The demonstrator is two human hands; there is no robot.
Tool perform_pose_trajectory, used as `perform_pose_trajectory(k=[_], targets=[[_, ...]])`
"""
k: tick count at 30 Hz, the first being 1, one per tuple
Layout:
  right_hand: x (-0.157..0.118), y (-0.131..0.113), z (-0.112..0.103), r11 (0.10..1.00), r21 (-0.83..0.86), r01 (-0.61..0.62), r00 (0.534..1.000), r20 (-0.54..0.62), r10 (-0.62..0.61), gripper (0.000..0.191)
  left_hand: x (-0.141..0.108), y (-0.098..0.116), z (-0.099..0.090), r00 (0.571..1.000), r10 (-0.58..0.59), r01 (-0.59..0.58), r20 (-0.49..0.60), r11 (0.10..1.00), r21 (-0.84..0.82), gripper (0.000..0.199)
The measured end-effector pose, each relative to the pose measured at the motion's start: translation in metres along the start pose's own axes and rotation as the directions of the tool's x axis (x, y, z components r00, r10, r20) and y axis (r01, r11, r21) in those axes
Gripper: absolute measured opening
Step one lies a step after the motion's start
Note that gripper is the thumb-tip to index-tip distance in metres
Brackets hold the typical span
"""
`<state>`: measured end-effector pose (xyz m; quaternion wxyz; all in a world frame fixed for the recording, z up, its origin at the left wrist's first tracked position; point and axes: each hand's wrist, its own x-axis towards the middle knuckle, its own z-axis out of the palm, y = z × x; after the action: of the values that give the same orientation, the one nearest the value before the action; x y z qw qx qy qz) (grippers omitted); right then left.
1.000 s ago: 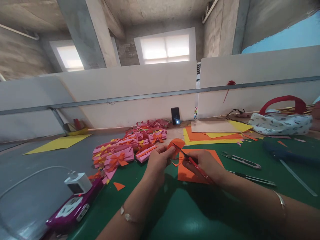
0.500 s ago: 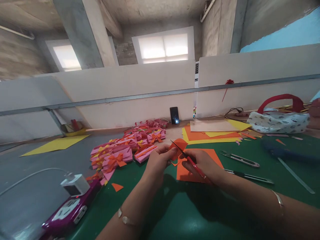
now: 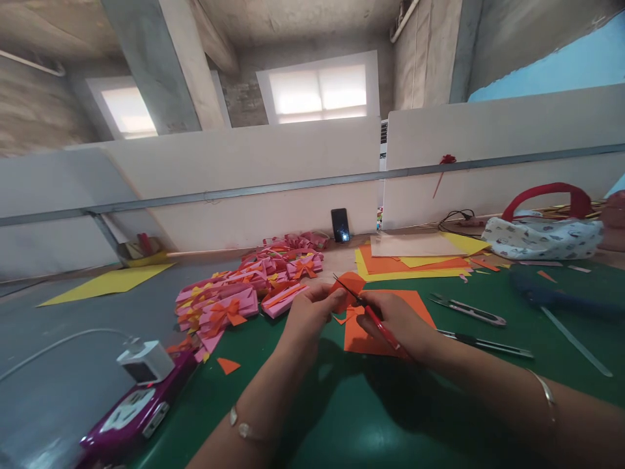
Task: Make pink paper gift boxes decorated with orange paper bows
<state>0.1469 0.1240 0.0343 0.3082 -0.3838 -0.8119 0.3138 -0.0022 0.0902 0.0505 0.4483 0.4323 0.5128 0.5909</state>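
Left hand: Thumb and fingers of the left hand [image 3: 312,311] pinch the small orange piece [image 3: 353,284] by its near edge, as I view it from afar.
Right hand: In my head view, the fingers of the right hand [image 3: 395,322] wrap around the red-handled scissors [image 3: 381,327], whose dark blades point away and to the left.
Orange piece: Raised between the hands, near the far left corner of an orange sheet [image 3: 418,311], with the blades lying across it; I cannot tell whether they are biting into the paper.
Green mat: The orange sheet lies on the green mat [image 3: 317,417], partly under the right hand, while a loose orange scrap [image 3: 228,366] rests farther left.
Pink pile: Folded pink papers [image 3: 244,298], some dressed with orange bows, crowd together beyond the left forearm.
Tools: I see metal snips [image 3: 467,309] and a slim cutter [image 3: 493,345] lying to the right of the right hand.
Back edge: A dark phone [image 3: 340,225] leans upright against the pale partition [image 3: 273,215]; a patterned bag [image 3: 541,240] with a red handle sits at far right.
Near left: A white charger [image 3: 145,363] stands plugged into a purple power strip [image 3: 124,417].
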Motion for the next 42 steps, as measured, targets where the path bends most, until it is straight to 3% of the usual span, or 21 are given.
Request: perform_pose_trajectory(k=[7,12,17,22,31,42], targets=[[0.0013,0.0037,-0.0020,0.999,-0.047,-0.006,1.000,0.010,0.007,0.008,-0.0048,0.0029,0.0011,0.997,0.071,-0.070,0.012,0.996,-0.052,0.017],[0.0025,0.0042,-0.0033,0.999,-0.050,0.005,1.000,0.009,-0.005,0.016,-0.0049,0.0031,0.0011,0.994,0.101,-0.102,0.048,0.994,0.026,0.016],[0.0045,0.0056,-0.0035,0.997,-0.073,0.009,1.000,0.017,-0.008,0.019,-0.0019,0.0014,-0.0008,0.996,0.027,-0.027,0.081,1.000,-0.001,0.014],[0.0051,0.0075,-0.0013,0.997,-0.074,0.021,1.000,-0.003,-0.021,0.009,0.0007,-0.0029,-0.0034,0.994,-0.071,0.075,0.085,0.996,-0.044,0.014],[0.0050,0.0080,-0.0019,0.992,-0.126,0.025,0.999,-0.020,-0.027,0.002,0.0001,-0.0002,-0.0021,0.993,0.031,-0.038,0.114,0.997,0.063,0.021],[0.0043,0.0082,0.0010,0.996,-0.082,0.018,1.000,-0.003,-0.018,0.005,0.0021,-0.0042,-0.0048,0.991,-0.039,0.030,0.128,0.997,0.073,0.015]])
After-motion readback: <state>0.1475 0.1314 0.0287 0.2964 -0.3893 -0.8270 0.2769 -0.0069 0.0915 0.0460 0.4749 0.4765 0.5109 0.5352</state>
